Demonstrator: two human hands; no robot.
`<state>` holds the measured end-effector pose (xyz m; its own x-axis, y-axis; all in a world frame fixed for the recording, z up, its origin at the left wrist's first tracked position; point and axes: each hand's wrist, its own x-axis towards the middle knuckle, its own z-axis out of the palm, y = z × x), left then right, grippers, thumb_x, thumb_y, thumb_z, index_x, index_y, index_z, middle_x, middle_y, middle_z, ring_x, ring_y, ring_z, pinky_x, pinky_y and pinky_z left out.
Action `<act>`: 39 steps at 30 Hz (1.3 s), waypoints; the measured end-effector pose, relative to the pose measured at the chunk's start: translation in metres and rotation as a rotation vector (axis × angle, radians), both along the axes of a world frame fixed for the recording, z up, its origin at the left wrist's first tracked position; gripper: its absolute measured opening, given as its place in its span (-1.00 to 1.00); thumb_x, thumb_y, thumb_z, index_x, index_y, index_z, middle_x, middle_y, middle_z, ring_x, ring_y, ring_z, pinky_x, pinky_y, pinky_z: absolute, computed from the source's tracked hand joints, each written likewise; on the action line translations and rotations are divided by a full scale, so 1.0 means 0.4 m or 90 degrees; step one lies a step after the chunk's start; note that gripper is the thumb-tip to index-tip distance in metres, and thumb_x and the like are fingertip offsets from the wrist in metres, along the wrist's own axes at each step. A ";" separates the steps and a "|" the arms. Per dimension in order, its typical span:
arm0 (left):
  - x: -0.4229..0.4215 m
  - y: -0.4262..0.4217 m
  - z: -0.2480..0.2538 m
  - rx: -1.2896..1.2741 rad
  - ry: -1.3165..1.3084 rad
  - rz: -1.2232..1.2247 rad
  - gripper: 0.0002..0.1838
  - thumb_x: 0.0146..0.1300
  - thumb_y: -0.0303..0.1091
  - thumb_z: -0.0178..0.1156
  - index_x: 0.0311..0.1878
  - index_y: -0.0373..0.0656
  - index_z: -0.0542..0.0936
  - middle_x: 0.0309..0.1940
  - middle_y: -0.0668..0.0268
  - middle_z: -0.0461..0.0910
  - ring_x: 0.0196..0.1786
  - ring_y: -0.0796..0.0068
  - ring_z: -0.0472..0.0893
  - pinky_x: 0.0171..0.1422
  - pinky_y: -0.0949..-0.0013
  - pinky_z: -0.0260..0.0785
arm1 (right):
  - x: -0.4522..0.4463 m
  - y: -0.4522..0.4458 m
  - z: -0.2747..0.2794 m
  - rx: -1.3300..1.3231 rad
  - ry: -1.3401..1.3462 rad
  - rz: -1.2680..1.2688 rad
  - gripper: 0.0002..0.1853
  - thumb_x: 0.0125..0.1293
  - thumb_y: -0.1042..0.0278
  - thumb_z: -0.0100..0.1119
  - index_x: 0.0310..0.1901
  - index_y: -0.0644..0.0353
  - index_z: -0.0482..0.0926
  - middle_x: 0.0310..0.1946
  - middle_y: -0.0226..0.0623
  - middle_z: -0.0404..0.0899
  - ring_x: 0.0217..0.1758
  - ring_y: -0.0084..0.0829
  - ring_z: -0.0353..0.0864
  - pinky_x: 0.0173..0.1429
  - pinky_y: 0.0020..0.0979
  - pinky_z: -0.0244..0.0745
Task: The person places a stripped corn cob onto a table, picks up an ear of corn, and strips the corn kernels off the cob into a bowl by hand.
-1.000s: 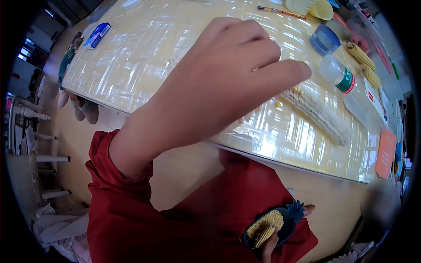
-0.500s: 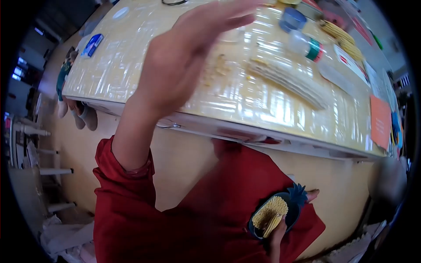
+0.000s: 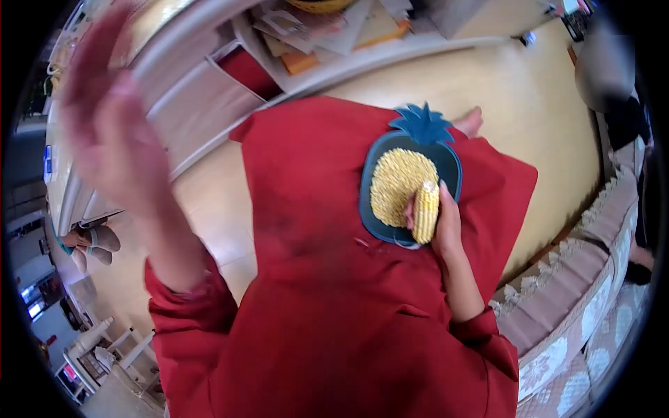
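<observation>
My right hand is wrapped round an ear of corn, with its rows of pale yellow kernels showing. It rests over a dark blue pineapple-shaped bowl that sits on my lap, on red cloth. A heap of loose corn kernels fills much of the bowl. At the upper left my left hand is raised near the table's edge, blurred by motion. Its fingers stretch upward with the thumb apart, and nothing shows in them.
A white table side with an open shelf holding papers runs across the top. A cushioned seat with frilled edging lies at the right. White chair legs stand at the lower left. Another person's feet are at the left.
The view has tipped down and right, bringing the bowl and corn nearer the middle. My left hand has moved from over the tabletop to the upper left. My right hand still holds the corn.
</observation>
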<state>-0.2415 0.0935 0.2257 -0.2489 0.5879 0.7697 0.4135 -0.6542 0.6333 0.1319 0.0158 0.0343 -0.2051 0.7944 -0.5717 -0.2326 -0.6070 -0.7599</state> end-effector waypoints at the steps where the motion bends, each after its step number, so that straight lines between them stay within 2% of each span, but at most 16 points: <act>1: 0.091 -0.027 -0.053 -0.114 -0.027 -0.085 -0.52 0.25 -0.58 -0.08 0.27 -0.42 0.43 0.27 -0.14 0.46 0.39 -0.01 0.41 0.54 0.02 0.14 | -0.009 0.006 0.015 0.042 0.014 0.008 -0.35 0.55 -0.13 -0.38 -0.15 0.36 0.54 -0.44 -0.10 0.62 -0.52 -0.35 0.58 -0.37 -0.39 0.51; 3: 0.300 -0.081 -0.174 -0.252 -0.105 -0.265 -0.56 0.30 -0.49 0.03 0.25 -0.34 0.47 0.24 -0.04 0.51 0.36 0.13 0.46 0.51 0.14 0.18 | 0.008 -0.003 -0.001 0.051 0.082 0.002 -0.36 0.55 -0.10 -0.38 -0.11 0.41 0.53 -0.42 -0.08 0.63 -0.52 -0.34 0.59 -0.35 -0.36 0.53; 5: 0.453 -0.137 -0.271 -0.435 -0.170 -0.326 -0.59 0.39 -0.44 0.03 0.28 -0.30 0.46 0.29 0.13 0.49 0.30 0.36 0.48 0.42 0.28 0.27 | 0.017 -0.006 0.000 0.069 0.144 0.019 -0.35 0.56 -0.09 -0.39 -0.10 0.42 0.53 -0.42 -0.07 0.63 -0.51 -0.33 0.59 -0.34 -0.37 0.53; 8: 0.572 -0.203 -0.345 -0.632 -0.398 -0.468 -0.54 0.49 -0.22 -0.14 0.31 -0.29 0.43 0.29 0.16 0.49 0.02 0.55 0.58 -0.03 0.55 0.44 | 0.038 -0.014 0.002 0.093 0.154 0.071 -0.37 0.56 -0.10 -0.46 0.00 0.36 0.46 -0.41 -0.07 0.60 -0.51 -0.29 0.59 -0.37 -0.39 0.54; 10: 0.608 -0.229 -0.394 -0.672 -0.429 -0.505 -0.44 0.50 -0.09 -0.30 0.32 -0.26 0.42 0.25 0.20 0.53 -0.31 0.71 0.57 -0.45 0.66 0.32 | 0.060 -0.025 -0.023 0.079 0.157 0.064 -0.40 0.57 -0.10 -0.45 0.06 0.32 0.44 -0.33 -0.11 0.61 -0.43 -0.33 0.63 -0.32 -0.39 0.56; 13: 0.626 -0.262 -0.409 -0.711 -0.394 -0.492 -0.45 0.46 -0.12 -0.30 0.32 -0.25 0.42 0.22 0.21 0.56 -0.39 0.75 0.54 -0.47 0.66 0.30 | 0.070 -0.039 -0.041 0.046 0.142 0.011 -0.43 0.58 -0.11 -0.40 0.11 0.27 0.43 -0.21 -0.17 0.62 -0.28 -0.38 0.66 -0.23 -0.39 0.59; 15: 0.634 -0.276 -0.398 -0.714 -0.405 -0.497 -0.48 0.43 -0.17 -0.20 0.33 -0.26 0.39 0.30 0.14 0.47 -0.07 0.60 0.58 -0.08 0.55 0.43 | 0.070 -0.044 -0.054 0.028 0.181 -0.015 -0.44 0.59 -0.11 -0.37 0.12 0.25 0.43 -0.13 -0.20 0.61 -0.18 -0.40 0.67 -0.16 -0.39 0.60; 17: 0.662 -0.279 -0.436 -0.620 -0.429 -0.489 -0.48 0.43 -0.18 -0.15 0.35 -0.27 0.36 0.33 0.12 0.43 0.15 0.49 0.54 0.20 0.44 0.41 | 0.063 -0.044 -0.042 0.028 0.147 -0.020 -0.45 0.59 -0.10 -0.30 0.14 0.27 0.45 -0.09 -0.23 0.61 -0.11 -0.45 0.66 -0.05 -0.43 0.56; 18: 0.647 -0.281 -0.417 -0.681 -0.429 -0.499 -0.50 0.44 -0.26 -0.10 0.37 -0.27 0.31 0.33 0.10 0.39 0.36 0.36 0.39 0.47 0.29 0.17 | 0.057 -0.042 -0.040 0.032 0.134 -0.027 -0.45 0.59 -0.10 -0.27 0.13 0.28 0.47 -0.09 -0.25 0.62 -0.11 -0.50 0.65 -0.04 -0.46 0.54; 21: 0.641 -0.272 -0.459 -0.593 -0.219 -0.416 -0.52 0.48 -0.27 -0.09 0.38 -0.26 0.30 0.27 0.14 0.44 0.33 0.38 0.42 0.46 0.31 0.18 | 0.046 -0.030 -0.038 0.050 0.103 -0.033 -0.43 0.58 -0.11 -0.24 0.16 0.30 0.47 -0.05 -0.26 0.61 -0.03 -0.53 0.61 0.06 -0.48 0.48; 23: 0.653 -0.274 -0.464 -0.581 -0.284 -0.426 -0.53 0.50 -0.27 -0.08 0.39 -0.26 0.30 0.27 0.15 0.44 0.32 0.39 0.43 0.46 0.32 0.17 | 0.052 -0.021 -0.065 0.074 0.089 -0.016 -0.42 0.58 -0.12 -0.26 0.18 0.29 0.46 -0.01 -0.25 0.59 0.03 -0.52 0.59 0.12 -0.45 0.46; 26: 0.655 -0.274 -0.478 -0.598 -0.337 -0.429 -0.57 0.51 -0.29 -0.07 0.36 -0.25 0.33 0.24 0.18 0.44 0.31 0.43 0.40 0.43 0.35 0.18 | 0.049 -0.031 -0.052 -0.005 0.250 -0.066 -0.43 0.59 -0.08 -0.28 0.23 0.29 0.42 0.06 -0.23 0.56 0.09 -0.49 0.56 0.21 -0.41 0.42; 30: 0.642 -0.264 -0.473 -0.610 -0.371 -0.425 -0.59 0.49 -0.32 -0.12 0.33 -0.24 0.37 0.26 0.18 0.43 0.30 0.44 0.40 0.42 0.37 0.18 | 0.059 -0.028 -0.090 0.000 0.230 0.019 -0.45 0.56 0.01 -0.19 0.31 0.33 0.35 0.21 -0.21 0.46 0.24 -0.43 0.47 0.34 -0.39 0.32; 33: 0.635 -0.257 -0.481 -0.617 -0.389 -0.434 -0.55 0.46 -0.26 -0.14 0.32 -0.26 0.38 0.27 0.15 0.43 0.33 0.40 0.40 0.45 0.35 0.14 | 0.056 -0.039 -0.101 0.095 0.109 0.049 -0.45 0.55 0.04 -0.13 0.32 0.34 0.34 0.25 -0.23 0.41 0.29 -0.47 0.40 0.37 -0.43 0.25; 37: 0.630 -0.249 -0.508 -0.616 -0.433 -0.462 -0.56 0.45 -0.22 -0.13 0.25 -0.27 0.43 0.22 0.14 0.46 0.30 0.38 0.42 0.44 0.35 0.14 | 0.051 -0.039 -0.092 0.052 0.166 0.042 -0.48 0.54 0.10 -0.07 0.33 0.33 0.30 0.20 -0.30 0.43 0.25 -0.54 0.40 0.34 -0.49 0.24; 39: 0.635 -0.244 -0.518 -0.616 -0.390 -0.426 -0.64 0.45 -0.31 -0.14 0.18 -0.26 0.45 0.12 0.19 0.51 0.21 0.43 0.45 0.38 0.38 0.20 | 0.041 -0.035 -0.076 0.053 0.209 0.051 -0.50 0.53 0.12 -0.06 0.33 0.31 0.30 0.17 -0.32 0.44 0.23 -0.57 0.40 0.33 -0.50 0.25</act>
<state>0.0123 -0.0042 0.0186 0.1464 0.9765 -0.1581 -0.3276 0.1987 0.9237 0.1484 0.0017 0.0038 -0.4313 0.8092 -0.3989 -0.4268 -0.5726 -0.7000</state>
